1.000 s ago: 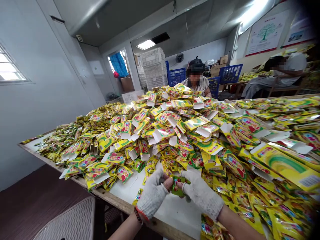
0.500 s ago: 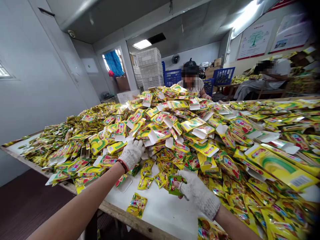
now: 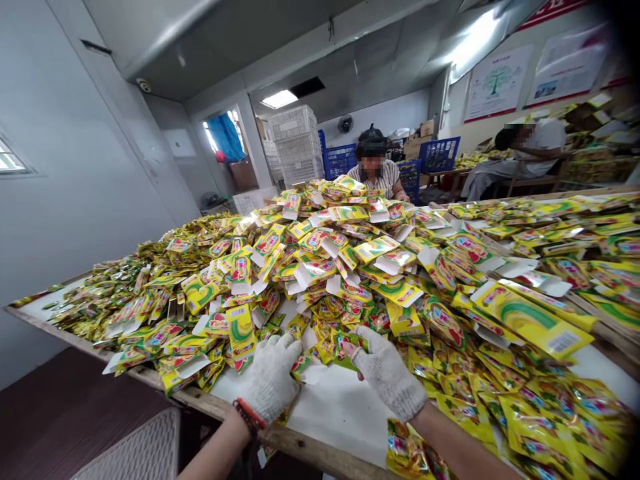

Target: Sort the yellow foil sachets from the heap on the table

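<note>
Both my hands wear white knit gloves. My left hand (image 3: 273,377) is closed on a flat yellow carton (image 3: 241,331) with a white flap, pulled from the pile's front edge. My right hand (image 3: 386,375) grips a small bunch of green and yellow sachets (image 3: 345,347) just beside it. A huge heap of yellow cartons and sachets (image 3: 350,267) covers the white table (image 3: 340,413) in front of both hands.
A person (image 3: 374,172) sits across the table behind the heap; another person (image 3: 525,150) sits at the far right. White crates (image 3: 296,143) and blue crates (image 3: 439,153) stand at the back. A perforated stool (image 3: 135,453) is at lower left, by the table's wooden edge.
My left hand reached out to the pile, then came back towards me holding a flat carton. My right hand stayed put with its sachets. The camera tilted slightly.
</note>
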Available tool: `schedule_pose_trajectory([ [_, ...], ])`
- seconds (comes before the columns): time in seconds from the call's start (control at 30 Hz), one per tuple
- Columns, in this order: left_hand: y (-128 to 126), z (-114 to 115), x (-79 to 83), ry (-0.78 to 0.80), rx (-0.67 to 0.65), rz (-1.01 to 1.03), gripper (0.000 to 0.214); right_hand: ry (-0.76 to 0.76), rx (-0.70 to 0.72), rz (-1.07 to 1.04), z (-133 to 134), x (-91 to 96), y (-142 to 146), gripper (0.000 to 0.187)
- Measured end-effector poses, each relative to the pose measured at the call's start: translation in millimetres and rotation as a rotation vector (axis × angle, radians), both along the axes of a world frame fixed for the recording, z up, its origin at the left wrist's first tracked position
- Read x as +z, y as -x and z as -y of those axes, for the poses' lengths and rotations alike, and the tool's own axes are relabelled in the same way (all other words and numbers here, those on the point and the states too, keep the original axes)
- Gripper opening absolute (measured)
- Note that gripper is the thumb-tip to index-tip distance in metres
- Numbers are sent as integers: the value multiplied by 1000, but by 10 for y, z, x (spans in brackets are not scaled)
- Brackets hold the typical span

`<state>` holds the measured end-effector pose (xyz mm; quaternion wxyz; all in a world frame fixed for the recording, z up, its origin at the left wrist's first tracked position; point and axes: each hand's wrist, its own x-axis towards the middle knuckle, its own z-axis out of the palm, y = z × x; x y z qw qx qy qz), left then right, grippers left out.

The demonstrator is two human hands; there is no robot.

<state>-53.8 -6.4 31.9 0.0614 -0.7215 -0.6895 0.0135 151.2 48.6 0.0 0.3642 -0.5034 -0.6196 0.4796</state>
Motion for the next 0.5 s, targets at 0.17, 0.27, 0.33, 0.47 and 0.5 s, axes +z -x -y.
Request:
schedule_pose_trajectory([
  [0.17,-285,122,-197,-173,67,9,57,-93,-15,-35,3,-50,27,31],
  [0.27,-304,111,-330,-152,90,106,65,-39,-25,-60,6,-2,-5,38],
  [0.33,-257,80,-376,-141,109,154,69,-5,-19,-66,12,23,-21,39],
  [0.47,-227,62,-402,-197,100,199,72,-101,-5,-11,30,25,-39,35],
  [0.5,-246,73,-403,-211,97,202,72,-158,15,20,33,23,-51,32],
])
